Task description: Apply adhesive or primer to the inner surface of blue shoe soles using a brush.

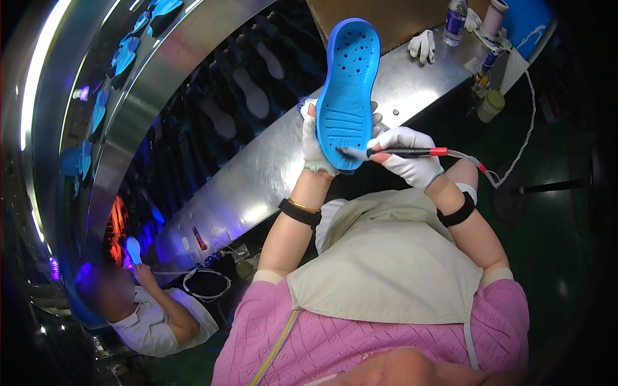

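Over the near edge of the silvery metal worktop (257, 174), a blue, perforated, moulded sole (347, 106), probably light and flexible, best gripped by its sides, is clamped by the white-gloved left hand (313, 138); a slim black brush-tipped tool (421, 152) is pinched between the white-gloved right hand's (407, 161) fingers.

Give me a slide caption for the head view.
Gloved left hand holds a blue shoe sole; gloved right hand holds a black-handled tool at the sole's near end.
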Available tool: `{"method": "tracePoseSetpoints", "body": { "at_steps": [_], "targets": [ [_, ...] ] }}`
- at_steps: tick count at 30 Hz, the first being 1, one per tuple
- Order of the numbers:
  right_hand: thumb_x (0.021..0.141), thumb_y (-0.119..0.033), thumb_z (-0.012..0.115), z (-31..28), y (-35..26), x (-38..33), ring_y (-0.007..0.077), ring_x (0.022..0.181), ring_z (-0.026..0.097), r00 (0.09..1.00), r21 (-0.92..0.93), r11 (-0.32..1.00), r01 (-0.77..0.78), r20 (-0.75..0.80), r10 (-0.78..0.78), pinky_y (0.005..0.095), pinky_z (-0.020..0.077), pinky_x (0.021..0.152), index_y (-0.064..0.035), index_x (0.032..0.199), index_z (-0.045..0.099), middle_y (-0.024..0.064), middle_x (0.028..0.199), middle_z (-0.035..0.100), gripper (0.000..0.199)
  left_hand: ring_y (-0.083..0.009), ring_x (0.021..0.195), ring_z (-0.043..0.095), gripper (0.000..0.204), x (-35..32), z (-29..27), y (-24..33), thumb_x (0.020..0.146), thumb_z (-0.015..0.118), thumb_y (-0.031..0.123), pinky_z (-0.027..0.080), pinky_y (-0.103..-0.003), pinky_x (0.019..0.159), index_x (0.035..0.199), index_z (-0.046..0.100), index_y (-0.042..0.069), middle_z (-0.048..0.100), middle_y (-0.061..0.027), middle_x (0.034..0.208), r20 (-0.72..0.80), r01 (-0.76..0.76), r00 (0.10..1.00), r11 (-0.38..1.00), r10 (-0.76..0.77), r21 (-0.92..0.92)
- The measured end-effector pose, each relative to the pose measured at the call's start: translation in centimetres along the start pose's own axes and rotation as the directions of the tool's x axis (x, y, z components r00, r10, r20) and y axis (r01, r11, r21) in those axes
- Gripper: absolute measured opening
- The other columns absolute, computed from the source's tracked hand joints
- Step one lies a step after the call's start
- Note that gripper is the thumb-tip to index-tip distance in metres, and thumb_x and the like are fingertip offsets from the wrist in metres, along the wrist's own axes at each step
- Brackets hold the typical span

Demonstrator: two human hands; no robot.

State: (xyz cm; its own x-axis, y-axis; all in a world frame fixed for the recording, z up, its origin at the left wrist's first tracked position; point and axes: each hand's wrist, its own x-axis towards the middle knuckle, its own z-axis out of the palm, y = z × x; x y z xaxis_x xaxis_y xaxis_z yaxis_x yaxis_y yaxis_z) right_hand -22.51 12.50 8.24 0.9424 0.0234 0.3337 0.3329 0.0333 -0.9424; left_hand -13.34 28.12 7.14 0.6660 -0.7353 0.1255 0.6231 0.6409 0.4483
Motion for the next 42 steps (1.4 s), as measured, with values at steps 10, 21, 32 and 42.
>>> {"method": "tracePoseSetpoints", "body": {
  "at_steps": [10,21,32,42],
  "targets": [
    [0.074,-0.006,0.074,-0.3,0.9,-1.8,0.0093,0.082,0.059,0.986,0.132,0.980,-0.149,0.088,0.138,0.0247,0.0478,0.076,-0.0028,0.088,0.063,0.0031,0.089,0.064,0.018,-0.0444,0.117,0.045,0.082,0.8,-0.8,3.0,0.083,0.043,0.060,0.040,-0.053,0.096,0.137,0.029,0.001,0.037,-0.0295,0.133,0.024,0.138,0.990,0.989,-0.139,0.053],
    [0.063,0.002,0.076,-2.1,-1.6,3.3,0.0162,0.083,0.063,0.890,-0.253,0.967,-0.028,0.435,0.140,0.0268,0.0488,0.079,-0.0025,0.083,0.065,0.0064,0.086,0.066,0.023,-0.0266,0.088,0.063,0.064,0.6,-1.2,3.7,0.082,0.054,0.055,0.053,-0.039,0.072,0.121,0.050,0.005,0.061,-0.0165,0.105,-0.451,0.395,0.876,0.793,-0.172,0.464],
    [0.068,0.000,0.074,-4.8,-3.3,5.2,0.0127,0.082,0.061,0.874,-0.383,0.919,-0.097,0.409,0.263,0.0256,0.0493,0.075,-0.0037,0.085,0.066,0.0038,0.085,0.066,0.019,-0.0323,0.090,0.062,0.066,0.2,0.1,4.7,0.084,0.048,0.058,0.053,-0.044,0.076,0.123,0.048,0.006,0.059,-0.0196,0.108,-0.494,0.494,0.832,0.741,-0.251,0.456],
    [0.082,-0.011,0.067,2.5,-0.6,1.0,0.0063,0.069,0.056,1.000,-0.157,0.988,0.001,0.031,0.004,0.0203,0.0457,0.064,-0.0045,0.084,0.064,-0.0003,0.080,0.062,0.008,-0.0358,0.104,0.055,0.080,-0.6,-1.6,0.1,0.086,0.022,0.066,0.047,-0.045,0.088,0.131,0.037,0.001,0.051,-0.0232,0.119,-0.124,-0.030,0.992,0.998,0.024,-0.049]
  ]
}}
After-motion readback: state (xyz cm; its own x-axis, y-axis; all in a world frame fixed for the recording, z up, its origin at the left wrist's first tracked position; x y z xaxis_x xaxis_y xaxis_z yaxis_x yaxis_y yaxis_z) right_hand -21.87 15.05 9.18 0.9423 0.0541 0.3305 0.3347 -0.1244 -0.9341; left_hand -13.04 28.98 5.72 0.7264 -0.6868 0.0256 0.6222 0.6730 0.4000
